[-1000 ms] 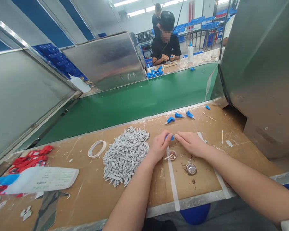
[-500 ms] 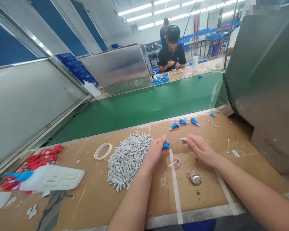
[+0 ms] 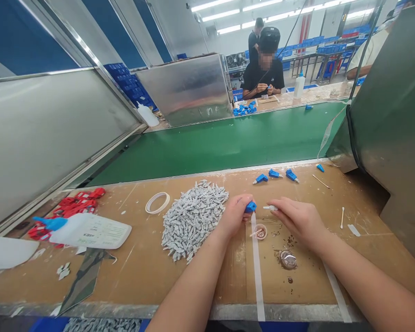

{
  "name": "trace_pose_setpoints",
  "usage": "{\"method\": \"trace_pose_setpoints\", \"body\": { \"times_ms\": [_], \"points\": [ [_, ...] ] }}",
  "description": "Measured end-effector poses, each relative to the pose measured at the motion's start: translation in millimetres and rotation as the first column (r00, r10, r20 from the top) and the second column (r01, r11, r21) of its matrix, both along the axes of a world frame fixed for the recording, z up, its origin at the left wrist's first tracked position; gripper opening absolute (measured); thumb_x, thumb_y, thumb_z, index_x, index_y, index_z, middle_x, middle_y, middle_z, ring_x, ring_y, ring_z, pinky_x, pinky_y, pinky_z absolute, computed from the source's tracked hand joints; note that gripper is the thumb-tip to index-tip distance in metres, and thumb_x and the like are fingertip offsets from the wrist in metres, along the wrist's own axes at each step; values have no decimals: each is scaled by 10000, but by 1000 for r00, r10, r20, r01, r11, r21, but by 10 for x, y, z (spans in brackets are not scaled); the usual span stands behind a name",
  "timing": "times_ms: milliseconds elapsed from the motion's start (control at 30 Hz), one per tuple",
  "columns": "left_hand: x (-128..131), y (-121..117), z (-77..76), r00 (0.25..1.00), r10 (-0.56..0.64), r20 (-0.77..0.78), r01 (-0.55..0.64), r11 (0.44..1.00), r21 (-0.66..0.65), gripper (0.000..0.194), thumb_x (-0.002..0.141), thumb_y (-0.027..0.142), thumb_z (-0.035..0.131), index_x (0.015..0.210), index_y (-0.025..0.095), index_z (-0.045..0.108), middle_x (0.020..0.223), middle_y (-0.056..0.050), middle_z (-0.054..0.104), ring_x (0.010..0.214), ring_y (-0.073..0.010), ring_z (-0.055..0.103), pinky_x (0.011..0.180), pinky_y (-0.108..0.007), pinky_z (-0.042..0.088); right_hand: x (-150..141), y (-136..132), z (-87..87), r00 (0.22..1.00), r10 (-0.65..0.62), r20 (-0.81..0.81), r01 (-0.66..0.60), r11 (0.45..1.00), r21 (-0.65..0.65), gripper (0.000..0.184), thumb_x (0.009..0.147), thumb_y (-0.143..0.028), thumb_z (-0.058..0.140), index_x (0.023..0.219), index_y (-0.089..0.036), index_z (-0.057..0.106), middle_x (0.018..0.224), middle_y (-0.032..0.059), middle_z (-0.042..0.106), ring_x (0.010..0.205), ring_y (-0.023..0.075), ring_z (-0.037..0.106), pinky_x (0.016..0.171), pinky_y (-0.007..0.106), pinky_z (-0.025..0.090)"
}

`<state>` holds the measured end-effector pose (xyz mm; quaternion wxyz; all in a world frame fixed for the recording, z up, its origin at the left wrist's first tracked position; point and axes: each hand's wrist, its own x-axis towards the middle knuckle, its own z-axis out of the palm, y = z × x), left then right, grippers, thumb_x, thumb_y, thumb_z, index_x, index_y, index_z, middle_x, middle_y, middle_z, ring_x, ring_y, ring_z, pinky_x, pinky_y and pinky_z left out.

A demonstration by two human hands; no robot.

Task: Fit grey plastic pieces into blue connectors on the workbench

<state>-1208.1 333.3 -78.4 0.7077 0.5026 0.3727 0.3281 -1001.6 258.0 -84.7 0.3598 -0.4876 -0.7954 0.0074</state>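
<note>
Between the fingers of my left hand (image 3: 235, 213) is a blue plastic part (image 3: 251, 207) with an opening facing right. My right hand (image 3: 301, 219) pinches a small light-grey plastic piece (image 3: 270, 208), its narrow end pointing left at the blue part, a short gap between them. Left of my left hand lies a heap of similar grey pieces (image 3: 193, 219). Below the hands are a small round cup (image 3: 260, 232) of brownish paste with a stick in it, and a shiny round metallic-looking object (image 3: 288, 260). Several blue parts with pale tips (image 3: 275, 174) lie beyond my hands.
A green conveyor belt (image 3: 210, 152) runs behind the cardboard-covered bench. At left are a tape roll (image 3: 157, 203), a white bottle (image 3: 93, 230) with blue cap, and red parts (image 3: 79, 203). Cotton swabs (image 3: 342, 217) lie right. A co-worker (image 3: 263, 78) sits across the belt.
The camera view has shifted, so the scene sits further right. Both hands still hold their parts; the grey piece now points more plainly at the blue part's opening.
</note>
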Motion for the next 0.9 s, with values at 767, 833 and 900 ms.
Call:
{"method": "trace_pose_setpoints", "body": {
  "times_ms": [767, 833, 900],
  "points": [
    [80, -44, -62, 940, 50, -336, 51, 958, 284, 545, 914, 682, 465, 662, 199, 479, 588, 16, 418, 546, -123, 383, 495, -252, 303, -49, -77, 60, 961, 24, 275, -56, 992, 109, 406, 1060, -108, 403, 1406, -198, 596, 823, 44, 693, 683, 171, 583, 576, 334, 307],
    [93, -47, -58, 938, 74, -338, 36, 951, 308, 543, 927, 677, 460, 661, 203, 461, 590, 19, 410, 552, -125, 386, 509, -258, 315, -73, -46, 38, 953, 6, 303, -43, 993, 114, 414, 1066, -97, 377, 1414, -184, 584, 839, 48, 701, 688, 173, 587, 587, 338, 305],
    [90, -37, -54, 927, 107, -361, 31, 934, 356, 547, 949, 661, 439, 647, 204, 435, 580, 22, 402, 551, -125, 382, 526, -267, 314, -96, -5, 14, 950, -31, 310, -5, 993, 115, 363, 1103, -152, 363, 1372, -170, 605, 847, 54, 707, 691, 174, 596, 594, 338, 294]
  ]
}}
